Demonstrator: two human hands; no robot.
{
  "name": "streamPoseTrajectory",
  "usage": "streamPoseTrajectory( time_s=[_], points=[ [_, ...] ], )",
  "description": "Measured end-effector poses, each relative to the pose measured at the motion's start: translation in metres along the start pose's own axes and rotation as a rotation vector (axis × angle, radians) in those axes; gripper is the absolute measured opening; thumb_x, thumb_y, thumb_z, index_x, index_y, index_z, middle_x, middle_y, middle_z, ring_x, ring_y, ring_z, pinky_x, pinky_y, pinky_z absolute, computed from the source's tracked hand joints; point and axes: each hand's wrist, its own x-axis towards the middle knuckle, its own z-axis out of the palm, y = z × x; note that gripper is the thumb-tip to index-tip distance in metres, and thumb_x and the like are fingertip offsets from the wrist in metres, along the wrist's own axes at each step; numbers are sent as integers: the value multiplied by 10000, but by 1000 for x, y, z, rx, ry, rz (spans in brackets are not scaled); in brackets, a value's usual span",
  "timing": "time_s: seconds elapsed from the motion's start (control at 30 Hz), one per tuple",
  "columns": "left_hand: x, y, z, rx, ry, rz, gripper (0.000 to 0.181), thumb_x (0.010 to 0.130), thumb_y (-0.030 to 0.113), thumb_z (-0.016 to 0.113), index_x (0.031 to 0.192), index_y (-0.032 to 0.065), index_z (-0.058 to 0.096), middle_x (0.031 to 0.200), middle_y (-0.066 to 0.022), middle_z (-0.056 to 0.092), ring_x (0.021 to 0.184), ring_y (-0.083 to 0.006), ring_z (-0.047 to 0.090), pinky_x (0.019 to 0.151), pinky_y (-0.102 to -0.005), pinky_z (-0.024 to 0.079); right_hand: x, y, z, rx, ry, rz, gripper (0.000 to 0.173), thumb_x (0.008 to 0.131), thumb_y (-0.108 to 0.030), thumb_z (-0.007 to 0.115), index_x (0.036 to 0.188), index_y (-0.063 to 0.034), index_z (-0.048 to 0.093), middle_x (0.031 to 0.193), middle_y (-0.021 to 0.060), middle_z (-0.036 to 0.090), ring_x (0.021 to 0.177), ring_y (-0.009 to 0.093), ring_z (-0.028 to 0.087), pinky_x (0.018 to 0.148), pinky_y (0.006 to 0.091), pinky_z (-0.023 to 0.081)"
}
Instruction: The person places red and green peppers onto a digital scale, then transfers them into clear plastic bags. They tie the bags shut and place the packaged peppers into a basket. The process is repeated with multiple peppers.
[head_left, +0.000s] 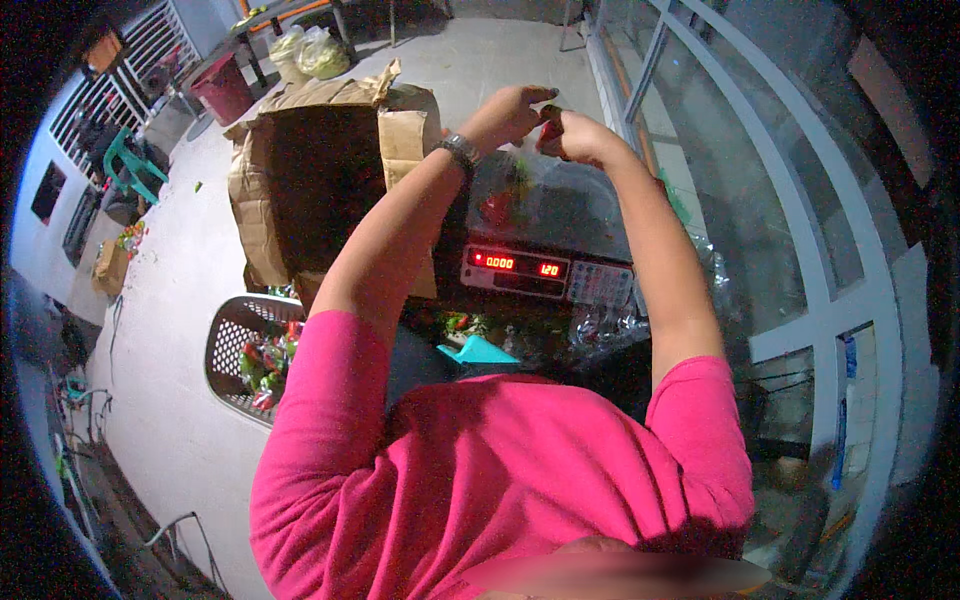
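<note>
My left hand (510, 118), with a dark watch on its wrist, is raised beyond the weighing scale, its fingers bent; whether it grips anything is unclear. Close on its right, my right hand (581, 139) is closed around a small red thing (550, 133), perhaps a pepper. Below both hands, clear plastic (570, 195) covers the scale's platform, with blurred red and green produce (499, 206) at its left. The digital scale (517, 271) shows lit red digits, and its keypad (600, 285) is at the right.
An open cardboard box (255, 202) stands left of the scale. A perforated basket (225, 360) holds bagged red and green produce. Glazed door frames (795, 330) rise at the right. Farther off are a red bin (223, 88), filled plastic bags (322, 54) and a green chair (129, 161).
</note>
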Motion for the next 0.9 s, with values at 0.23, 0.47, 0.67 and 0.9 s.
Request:
streamPoseTrajectory(
  time_s=[0.23,0.47,0.67,0.9],
  points=[
    [10,1,-13,-107,70,125,483,660,-10,470,1123,119,517,649,-146,580,536,-134,530,514,-286,449,-23,-40,-14,-274,-13,-180,383,649,-57,603,1016,-47,495,934,82,568,832,191,532,738,290,418],
    [-3,19,-10,251,141,348,533,680,-42,460,1165,178,483,580,-67,549,470,-99,457,437,-260,422,-23,-54,-9,-778,-385,-335,351,677,-160,582,1023,-122,537,970,97,564,897,216,526,801,327,410],
    [-5,22,-11,89,104,176,524,655,-25,462,1148,150,496,571,-104,535,472,-150,486,468,-289,432,10,-24,4,-713,-251,-478,352,700,-169,524,1050,-127,521,1012,116,551,943,217,515,836,319,387],
    [-32,12,-42,-67,227,98,484,704,-25,445,1161,131,486,520,8,412,452,-71,396,433,-249,415,-29,-54,-11,-958,56,-358,141,690,-136,480,762,-52,568,765,132,588,745,284,559,669,374,420]
  ],
)
